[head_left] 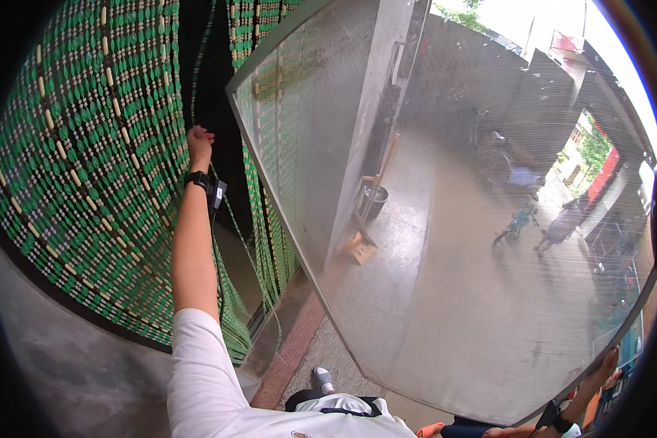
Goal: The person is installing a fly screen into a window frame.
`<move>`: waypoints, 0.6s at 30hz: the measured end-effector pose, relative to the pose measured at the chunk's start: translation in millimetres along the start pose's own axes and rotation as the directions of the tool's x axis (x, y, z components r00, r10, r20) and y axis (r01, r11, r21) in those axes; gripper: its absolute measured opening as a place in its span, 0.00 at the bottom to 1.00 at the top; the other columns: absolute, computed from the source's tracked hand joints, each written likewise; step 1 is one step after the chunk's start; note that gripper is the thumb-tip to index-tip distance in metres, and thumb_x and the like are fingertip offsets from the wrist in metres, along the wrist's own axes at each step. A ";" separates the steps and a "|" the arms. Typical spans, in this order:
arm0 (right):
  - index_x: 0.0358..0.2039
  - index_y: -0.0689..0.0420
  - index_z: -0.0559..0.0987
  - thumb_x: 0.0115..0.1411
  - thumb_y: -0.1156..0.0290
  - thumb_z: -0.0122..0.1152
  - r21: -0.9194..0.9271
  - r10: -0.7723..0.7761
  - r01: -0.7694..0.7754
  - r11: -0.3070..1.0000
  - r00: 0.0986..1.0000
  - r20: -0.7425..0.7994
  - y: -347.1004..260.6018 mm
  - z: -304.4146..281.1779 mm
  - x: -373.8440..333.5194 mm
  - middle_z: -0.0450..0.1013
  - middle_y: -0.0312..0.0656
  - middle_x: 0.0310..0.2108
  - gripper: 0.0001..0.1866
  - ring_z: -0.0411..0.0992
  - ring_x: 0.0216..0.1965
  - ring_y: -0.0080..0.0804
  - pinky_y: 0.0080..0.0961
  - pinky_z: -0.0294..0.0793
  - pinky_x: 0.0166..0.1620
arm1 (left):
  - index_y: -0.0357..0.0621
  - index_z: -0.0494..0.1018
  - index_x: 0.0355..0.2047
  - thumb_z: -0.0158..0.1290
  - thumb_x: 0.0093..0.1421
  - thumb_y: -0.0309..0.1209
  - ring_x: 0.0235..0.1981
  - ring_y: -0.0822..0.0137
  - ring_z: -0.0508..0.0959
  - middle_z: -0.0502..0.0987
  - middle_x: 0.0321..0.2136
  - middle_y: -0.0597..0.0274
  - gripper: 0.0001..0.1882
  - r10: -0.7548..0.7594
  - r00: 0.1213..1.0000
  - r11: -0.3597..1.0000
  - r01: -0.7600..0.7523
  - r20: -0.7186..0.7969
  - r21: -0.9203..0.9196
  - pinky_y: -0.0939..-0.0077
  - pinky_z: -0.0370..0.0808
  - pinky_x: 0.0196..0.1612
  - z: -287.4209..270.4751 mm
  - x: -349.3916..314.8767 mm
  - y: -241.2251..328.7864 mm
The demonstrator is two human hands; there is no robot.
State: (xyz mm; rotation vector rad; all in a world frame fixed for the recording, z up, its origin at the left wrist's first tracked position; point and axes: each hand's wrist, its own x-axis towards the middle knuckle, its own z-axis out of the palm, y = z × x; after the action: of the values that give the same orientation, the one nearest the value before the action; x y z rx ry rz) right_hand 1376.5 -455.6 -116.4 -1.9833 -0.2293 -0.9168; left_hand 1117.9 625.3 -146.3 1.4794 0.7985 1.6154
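My left arm reaches up and forward, and my left hand (201, 139) is closed round a strand of a bead curtain. The curtain (102, 146) is green with pale and dark beads. It hangs in a dark doorway, parted around my hand, with more strands (259, 219) to the right. At the lower right, my right hand (607, 365) grips the outer edge of a screen door; its fingers show only in part. The door (445, 306) is swung open, a metal frame with see-through mesh. A black band and a small device sit on my left wrist.
Through the mesh a long-handled dustpan (361, 248), a dark bucket (376, 201) and bicycles (515, 223) show on the paved floor. A reddish doorsill (296, 347) runs below the curtain. My foot (322, 377) stands beside it. A grey wall (73, 350) fills the lower left.
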 end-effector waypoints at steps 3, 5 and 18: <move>0.45 0.66 0.67 0.61 0.67 0.43 -0.017 -0.109 0.110 0.994 0.993 0.039 -0.1 16.7 1.3 0.64 0.47 0.48 0.17 0.62 0.47 0.34 0.27 0.56 0.52 | 0.37 0.61 0.42 0.31 0.63 0.33 0.25 0.67 0.69 0.68 0.24 0.62 0.14 -0.102 0.975 0.995 0.100 -0.199 -0.023 0.72 0.68 0.33 -20.9 5.6 0.6; 0.45 0.66 0.67 0.60 0.66 0.45 -0.020 -0.182 0.184 0.983 0.979 0.091 -2.2 33.6 3.3 0.64 0.46 0.48 0.18 0.62 0.48 0.32 0.25 0.57 0.52 | 0.37 0.62 0.40 0.31 0.63 0.35 0.25 0.68 0.68 0.67 0.25 0.61 0.15 -0.112 0.969 0.991 0.124 -0.222 0.042 0.71 0.68 0.34 -42.2 6.4 3.9; 0.23 0.65 0.67 0.53 0.76 0.51 0.373 -0.401 0.245 0.895 0.809 0.431 -217.6 275.3 -86.3 0.53 0.32 0.23 0.06 0.51 0.22 0.17 0.14 0.49 0.24 | 0.32 0.54 0.53 0.30 0.61 0.43 0.54 0.47 0.57 0.56 0.54 0.43 0.28 0.084 0.867 0.899 0.148 -0.492 0.413 0.60 0.55 0.55 -143.0 12.7 16.5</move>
State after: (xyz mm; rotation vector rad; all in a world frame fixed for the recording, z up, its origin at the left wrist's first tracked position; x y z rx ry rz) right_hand 1350.6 -95.1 -116.4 -1.8827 -0.9814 -0.5076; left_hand 973.9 636.6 -143.2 1.3273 1.5644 1.9081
